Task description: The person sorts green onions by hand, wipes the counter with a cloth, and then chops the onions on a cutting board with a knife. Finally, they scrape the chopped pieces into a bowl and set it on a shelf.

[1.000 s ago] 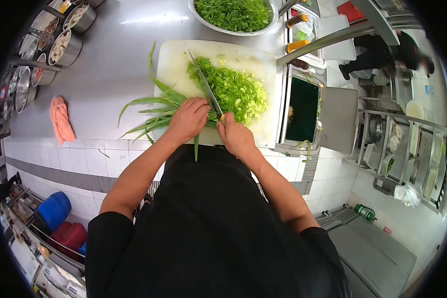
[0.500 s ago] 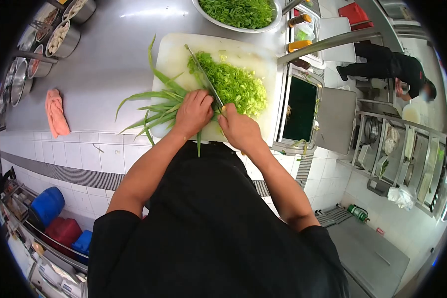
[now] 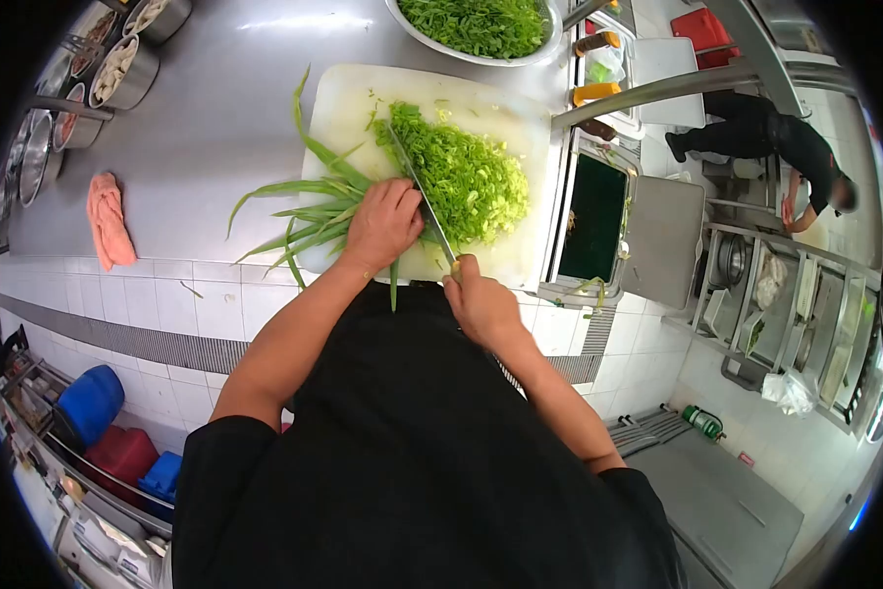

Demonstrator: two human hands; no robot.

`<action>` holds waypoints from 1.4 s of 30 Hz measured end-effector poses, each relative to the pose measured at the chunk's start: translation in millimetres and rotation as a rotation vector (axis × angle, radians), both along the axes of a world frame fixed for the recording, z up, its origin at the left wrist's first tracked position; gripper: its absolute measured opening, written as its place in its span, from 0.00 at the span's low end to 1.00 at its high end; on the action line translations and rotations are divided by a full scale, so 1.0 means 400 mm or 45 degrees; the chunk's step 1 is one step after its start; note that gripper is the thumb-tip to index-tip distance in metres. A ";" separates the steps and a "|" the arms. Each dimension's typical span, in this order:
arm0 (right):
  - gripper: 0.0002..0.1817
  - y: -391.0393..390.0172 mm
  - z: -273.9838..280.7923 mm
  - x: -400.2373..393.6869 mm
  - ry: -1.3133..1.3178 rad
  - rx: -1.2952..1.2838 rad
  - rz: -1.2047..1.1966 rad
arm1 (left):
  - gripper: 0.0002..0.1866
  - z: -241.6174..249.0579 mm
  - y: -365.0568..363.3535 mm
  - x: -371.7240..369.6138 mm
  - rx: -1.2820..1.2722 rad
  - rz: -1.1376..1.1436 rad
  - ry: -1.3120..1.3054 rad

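My left hand [image 3: 385, 226] is closed over a bunch of long green leaves [image 3: 316, 218], pressing it onto the white cutting board [image 3: 348, 93]. The leaf tips fan out to the left, past the board's edge. In my right hand [image 3: 483, 304] is the handle of a knife [image 3: 424, 198], near the board's front edge. Its blade slants up and to the left, beside my left fingers and along the left side of a pile of chopped greens [image 3: 469, 182].
A metal bowl of chopped greens [image 3: 476, 27] stands beyond the board. On the steel counter [image 3: 206, 118] lies a pink cloth [image 3: 110, 221], with metal pots [image 3: 124, 77] at the upper left. A dark green bin [image 3: 593, 216] is right of the board. Another person [image 3: 800, 142] bends at the far right.
My right hand has moved toward me and slightly right, drawing the knife back with it. My left hand has stayed on the leaves. The other person's arms have shifted.
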State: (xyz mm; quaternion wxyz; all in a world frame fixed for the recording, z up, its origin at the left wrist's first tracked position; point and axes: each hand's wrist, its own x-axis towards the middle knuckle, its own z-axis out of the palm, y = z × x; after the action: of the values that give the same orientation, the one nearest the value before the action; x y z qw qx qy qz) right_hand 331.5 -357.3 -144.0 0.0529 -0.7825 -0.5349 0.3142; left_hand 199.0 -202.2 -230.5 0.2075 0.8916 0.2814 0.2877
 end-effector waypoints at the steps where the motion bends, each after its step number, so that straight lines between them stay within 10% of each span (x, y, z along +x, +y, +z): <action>1: 0.18 -0.011 -0.025 -0.016 0.012 0.031 -0.046 | 0.13 0.000 -0.004 -0.001 -0.005 -0.005 0.004; 42: 0.17 0.127 0.025 0.007 -0.010 0.110 0.035 | 0.14 -0.011 0.014 -0.019 -0.023 -0.061 0.043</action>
State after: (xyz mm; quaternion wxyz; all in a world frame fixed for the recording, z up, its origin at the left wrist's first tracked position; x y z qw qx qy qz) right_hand 334.3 -306.3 -134.0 0.0803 -0.7734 -0.5589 0.2883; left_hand 191.4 -196.6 -234.8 0.2176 0.9010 0.2659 0.2650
